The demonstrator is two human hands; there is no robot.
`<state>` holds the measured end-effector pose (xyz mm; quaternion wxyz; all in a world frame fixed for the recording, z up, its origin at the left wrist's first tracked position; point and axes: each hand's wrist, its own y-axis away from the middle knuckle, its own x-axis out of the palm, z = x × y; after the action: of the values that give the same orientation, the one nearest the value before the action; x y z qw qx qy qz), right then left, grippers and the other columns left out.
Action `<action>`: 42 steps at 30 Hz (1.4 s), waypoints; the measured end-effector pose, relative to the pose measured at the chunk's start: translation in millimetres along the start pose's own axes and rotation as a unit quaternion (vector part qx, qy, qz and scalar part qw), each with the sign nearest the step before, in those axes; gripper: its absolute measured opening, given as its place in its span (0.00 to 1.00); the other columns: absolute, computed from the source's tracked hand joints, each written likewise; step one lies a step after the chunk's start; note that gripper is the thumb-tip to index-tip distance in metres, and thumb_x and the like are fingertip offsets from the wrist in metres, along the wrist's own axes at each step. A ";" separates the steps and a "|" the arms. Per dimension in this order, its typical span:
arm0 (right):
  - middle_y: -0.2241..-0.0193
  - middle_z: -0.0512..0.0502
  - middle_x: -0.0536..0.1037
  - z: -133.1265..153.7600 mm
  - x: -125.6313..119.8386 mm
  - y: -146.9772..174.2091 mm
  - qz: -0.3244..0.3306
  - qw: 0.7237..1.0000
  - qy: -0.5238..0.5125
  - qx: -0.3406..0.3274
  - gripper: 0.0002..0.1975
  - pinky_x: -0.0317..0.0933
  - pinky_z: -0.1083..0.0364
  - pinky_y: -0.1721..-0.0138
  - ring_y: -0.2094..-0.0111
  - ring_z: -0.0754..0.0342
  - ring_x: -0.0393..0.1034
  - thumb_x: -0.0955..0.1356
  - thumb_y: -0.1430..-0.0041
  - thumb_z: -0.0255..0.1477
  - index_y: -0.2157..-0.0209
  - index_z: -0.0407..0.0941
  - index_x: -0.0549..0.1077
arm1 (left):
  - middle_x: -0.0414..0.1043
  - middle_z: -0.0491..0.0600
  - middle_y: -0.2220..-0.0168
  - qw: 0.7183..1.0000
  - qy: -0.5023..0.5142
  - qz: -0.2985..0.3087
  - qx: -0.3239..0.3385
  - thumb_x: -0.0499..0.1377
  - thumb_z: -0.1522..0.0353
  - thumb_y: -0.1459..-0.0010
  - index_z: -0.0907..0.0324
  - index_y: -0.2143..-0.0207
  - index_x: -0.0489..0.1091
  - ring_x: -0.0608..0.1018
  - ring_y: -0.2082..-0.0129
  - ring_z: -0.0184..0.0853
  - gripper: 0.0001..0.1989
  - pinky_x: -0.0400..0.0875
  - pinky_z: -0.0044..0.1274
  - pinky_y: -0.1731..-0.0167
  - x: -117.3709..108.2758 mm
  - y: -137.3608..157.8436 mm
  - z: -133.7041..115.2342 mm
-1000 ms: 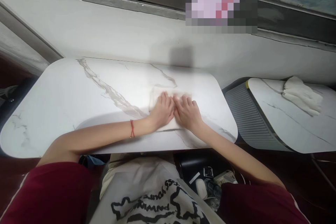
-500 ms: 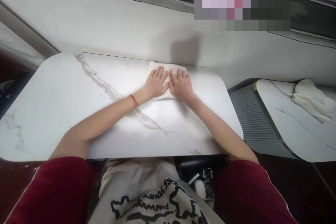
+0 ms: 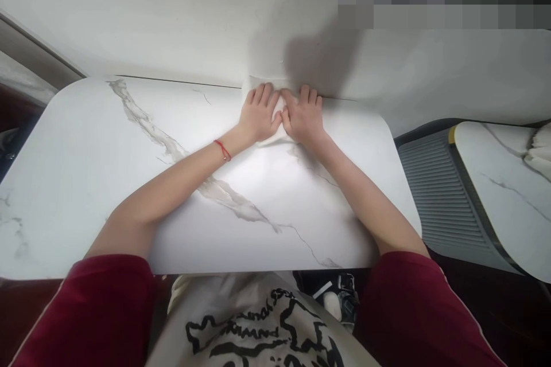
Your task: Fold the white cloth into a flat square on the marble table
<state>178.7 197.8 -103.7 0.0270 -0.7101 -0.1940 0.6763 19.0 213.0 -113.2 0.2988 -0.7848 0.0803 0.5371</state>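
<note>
Both of my palms press on a white cloth at the far edge of a white marble-patterned table. On the cloth's left half rests my left hand, fingers stretched out and pointing away from me; a red string bracelet circles that wrist. My right hand lies flat beside it with spread fingers, over the cloth's right side. The two thumbs nearly meet in the middle. Much of the cloth is hidden under the hands, and its far edge reaches the wall.
A pale wall rises directly behind the table. To the right stands a second marble-patterned table with a grey ribbed side panel, and a crumpled white cloth lies on it. The upper right corner is pixelated.
Both hands have pushed the cloth forward to the table's far edge, against the wall. My view has tilted down and shifted a little left.
</note>
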 end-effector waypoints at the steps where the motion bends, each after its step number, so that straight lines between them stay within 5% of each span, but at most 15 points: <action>1: 0.42 0.26 0.64 -0.2 0.3 -0.7 -0.001 1.000 0.000 0.001 0.29 0.52 0.42 0.49 0.46 0.34 0.59 0.53 0.29 0.38 0.34 0.41 0.62 | 0.59 0.66 0.31 1.000 0.000 -0.002 0.001 0.46 0.57 0.31 0.65 0.35 0.61 0.60 0.31 0.54 0.29 0.53 0.45 0.35 0.6 -0.4 0.3; 15: 0.43 0.27 0.64 -1.2 0.3 -10.9 0.003 1.000 0.013 -0.006 0.28 0.53 0.43 0.51 0.45 0.35 0.58 0.52 0.28 0.37 0.33 0.41 0.61 | 0.59 0.66 0.32 1.000 -0.005 -0.013 0.005 0.47 0.56 0.31 0.65 0.36 0.62 0.60 0.31 0.53 0.29 0.53 0.45 0.35 6.0 -14.6 7.5; 24: 0.42 0.28 0.66 13.9 -21.3 -0.8 0.043 0.998 0.031 0.030 0.27 0.51 0.44 0.50 0.46 0.36 0.58 0.54 0.28 0.33 0.32 0.46 0.62 | 0.61 0.69 0.33 1.000 -0.015 -0.009 -0.006 0.49 0.63 0.34 0.68 0.37 0.63 0.62 0.32 0.55 0.27 0.55 0.46 0.36 -1.7 -8.5 0.5; 36: 0.36 0.23 0.61 35.0 -47.7 60.8 0.077 0.997 0.006 -0.005 0.29 0.53 0.42 0.49 0.42 0.33 0.58 0.54 0.28 0.32 0.28 0.46 0.57 | 0.61 0.73 0.33 0.994 -0.091 0.048 0.026 0.48 0.64 0.32 0.76 0.35 0.62 0.63 0.32 0.57 0.30 0.57 0.44 0.36 -35.9 56.8 -30.6; 42: 0.39 0.21 0.67 59.6 -73.6 114.3 0.082 0.996 0.018 -0.040 0.30 0.58 0.41 0.50 0.43 0.32 0.63 0.56 0.29 0.31 0.29 0.39 0.59 | 0.64 0.72 0.36 0.980 -0.153 0.101 0.075 0.44 0.64 0.31 0.76 0.34 0.60 0.67 0.36 0.57 0.31 0.62 0.42 0.42 -73.8 108.1 -62.0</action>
<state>147.3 55.9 -73.1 -0.0536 -0.7360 -0.1616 0.6552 -10.2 76.8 -73.6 0.3095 -0.6567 0.1525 0.6705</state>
